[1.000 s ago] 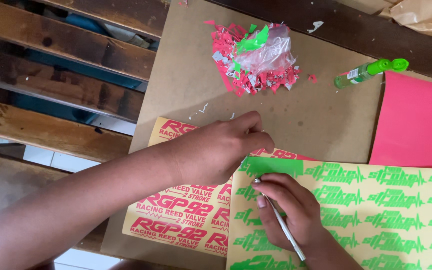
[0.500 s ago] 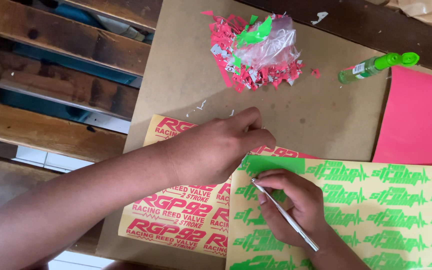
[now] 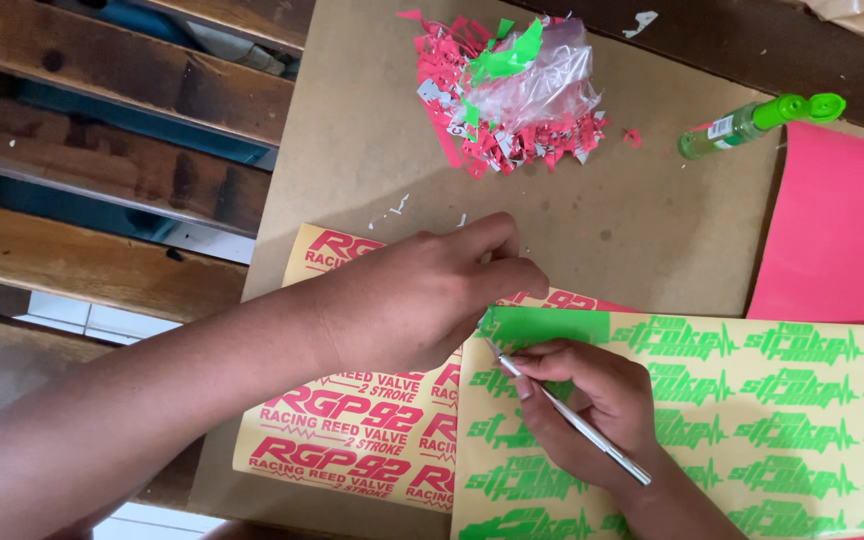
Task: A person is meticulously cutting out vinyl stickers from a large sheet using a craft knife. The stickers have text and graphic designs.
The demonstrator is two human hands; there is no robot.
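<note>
The right hand [image 3: 592, 415] grips a slim metal craft knife [image 3: 567, 412] in closed fingers, pen-fashion. The knife's long axis runs from 4 o'clock up to 10 o'clock, and its tip meets the top left corner of the green sticker sheet [image 3: 752, 420]. That sheet lies at the lower right of the brown board [image 3: 372, 170] and overlaps a red-lettered sticker sheet [image 3: 352, 440] at its 9 o'clock side. The left hand [image 3: 422, 300] comes in from 8 o'clock, fingers curled and pinched at the same corner, just at 11 o'clock of the knife tip; whether it has vinyl between them cannot be told.
</note>
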